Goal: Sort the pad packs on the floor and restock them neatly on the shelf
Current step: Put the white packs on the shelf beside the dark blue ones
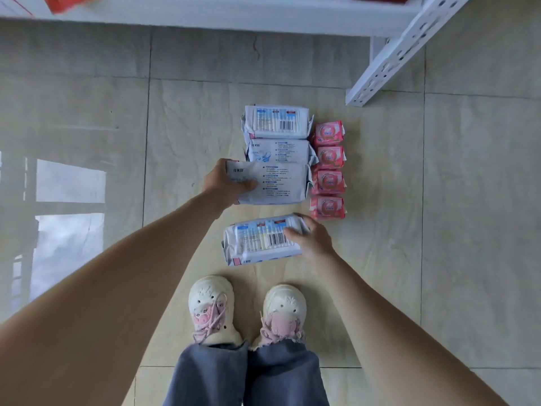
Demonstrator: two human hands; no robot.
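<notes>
Several white pad packs lie in a column on the tiled floor. My left hand [224, 183] grips the left end of the third white pack [281, 183], front side up. My right hand [311, 237] holds the right end of the nearest white pack [257, 240], barcode side up and slightly tilted. Two more white packs lie farther away, one barcode side up [275, 121] and one front side up [279, 150]. To the right stands a column of several small pink packs [328, 169]. The white shelf [234, 16] runs along the top of the view.
A perforated white shelf post [389, 63] slants down to the floor at the upper right. Red packaging [73, 2] lies on the shelf at top left. My feet in cream shoes [246, 312] stand just behind the nearest pack. Bare tiles spread left and right.
</notes>
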